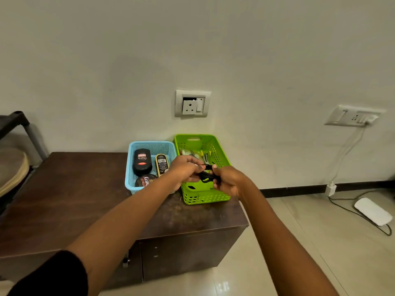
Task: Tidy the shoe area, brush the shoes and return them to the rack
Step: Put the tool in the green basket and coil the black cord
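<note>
The left hand (pixel 184 171) and the right hand (pixel 227 181) pinch, with curled fingers (pixel 217 185), a small black object (pixel 206 175) over the green plastic basket (pixel 205 198) on the dark wooden desk (pixel 85 189): the tidying step, I think, and next it needs laying inside.

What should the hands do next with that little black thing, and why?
Probably lower the small black object into the green perforated plastic basket: the left hand and right hand both grip it right above that basket, which already holds small items.
</note>
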{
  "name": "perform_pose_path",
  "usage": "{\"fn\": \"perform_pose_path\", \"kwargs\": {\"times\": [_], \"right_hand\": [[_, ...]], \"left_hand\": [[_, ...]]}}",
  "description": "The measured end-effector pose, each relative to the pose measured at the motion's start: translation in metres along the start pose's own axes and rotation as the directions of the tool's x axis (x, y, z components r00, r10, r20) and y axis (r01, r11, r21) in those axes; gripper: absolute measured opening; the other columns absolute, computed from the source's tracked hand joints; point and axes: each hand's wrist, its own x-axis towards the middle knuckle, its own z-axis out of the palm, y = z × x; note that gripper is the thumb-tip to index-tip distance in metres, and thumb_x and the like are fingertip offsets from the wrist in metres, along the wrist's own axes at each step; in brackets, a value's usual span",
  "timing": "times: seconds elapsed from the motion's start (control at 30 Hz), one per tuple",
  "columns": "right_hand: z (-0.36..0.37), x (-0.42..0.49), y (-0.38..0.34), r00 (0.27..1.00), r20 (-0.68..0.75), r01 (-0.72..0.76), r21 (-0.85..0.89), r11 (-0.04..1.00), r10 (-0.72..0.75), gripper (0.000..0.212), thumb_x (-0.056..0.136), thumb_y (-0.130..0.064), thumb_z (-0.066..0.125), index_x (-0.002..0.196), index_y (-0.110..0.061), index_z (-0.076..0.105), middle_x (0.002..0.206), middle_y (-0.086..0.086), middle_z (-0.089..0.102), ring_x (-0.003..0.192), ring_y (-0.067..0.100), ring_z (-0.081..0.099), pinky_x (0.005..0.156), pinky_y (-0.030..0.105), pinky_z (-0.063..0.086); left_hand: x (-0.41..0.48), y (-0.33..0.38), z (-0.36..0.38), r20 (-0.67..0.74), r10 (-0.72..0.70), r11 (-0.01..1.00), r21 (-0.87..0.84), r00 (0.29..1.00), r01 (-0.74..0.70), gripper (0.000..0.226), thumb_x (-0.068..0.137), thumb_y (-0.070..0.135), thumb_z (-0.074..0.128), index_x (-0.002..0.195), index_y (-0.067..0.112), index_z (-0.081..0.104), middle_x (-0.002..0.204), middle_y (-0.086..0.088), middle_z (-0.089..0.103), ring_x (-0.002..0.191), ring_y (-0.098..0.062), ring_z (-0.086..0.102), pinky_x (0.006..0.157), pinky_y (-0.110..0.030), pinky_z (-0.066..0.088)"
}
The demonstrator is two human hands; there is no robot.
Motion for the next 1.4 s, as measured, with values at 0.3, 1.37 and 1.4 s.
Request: {"fn": "perform_pose_path", "kwargs": {"times": [0.3, 1.37, 1.4], "right_hand": [[-0.008, 0.040, -0.014, 1.000, 0.018, 0.029, -0.866, 0.499, -0.026, 0.040, 0.100, -0.012, 0.036, 0.061, -0.007, 0.045, 0.060, 0.007, 0.047, 0.049, 0.016, 0.041, 0.045, 0.024, 0.033], [-0.007, 0.076, 0.010, 0.997, -0.034, -0.031, -0.999, 0.035, -0.074, 0.039, 0.093, -0.014, 0.052, 0.129, 0.002, 0.049, 0.138, 0.019, 0.045, 0.123, 0.031, 0.050, 0.095, 0.035, 0.043], [-0.007, 0.076, 0.010, 0.996, -0.034, -0.031, -0.999, 0.042, -0.083, 0.040, 0.093, -0.013, 0.053, 0.128, 0.003, 0.049, 0.138, 0.020, 0.045, 0.122, 0.032, 0.050, 0.095, 0.035, 0.043]], "left_hand": [[0.039, 0.002, 0.021, -0.087, 0.073, 0.867, 0.499, 0.994, -0.020, 0.010, 0.076, 0.010, 0.076, 0.073, 0.008, 0.067, 0.079, -0.014, 0.071, 0.053, -0.023, 0.063, 0.061, -0.033, 0.055], [0.063, -0.031, 0.049, -0.025, 0.124, 0.395, 0.918, 0.992, -0.027, 0.034, 0.089, 0.004, 0.056, 0.122, -0.002, 0.054, 0.131, -0.019, 0.053, 0.119, -0.033, 0.055, 0.089, -0.038, 0.047], [0.062, -0.028, 0.049, -0.030, 0.138, 0.424, 0.905, 0.990, -0.032, 0.036, 0.089, 0.000, 0.053, 0.125, -0.006, 0.050, 0.133, -0.022, 0.050, 0.118, -0.036, 0.055, 0.089, -0.039, 0.047]]}}
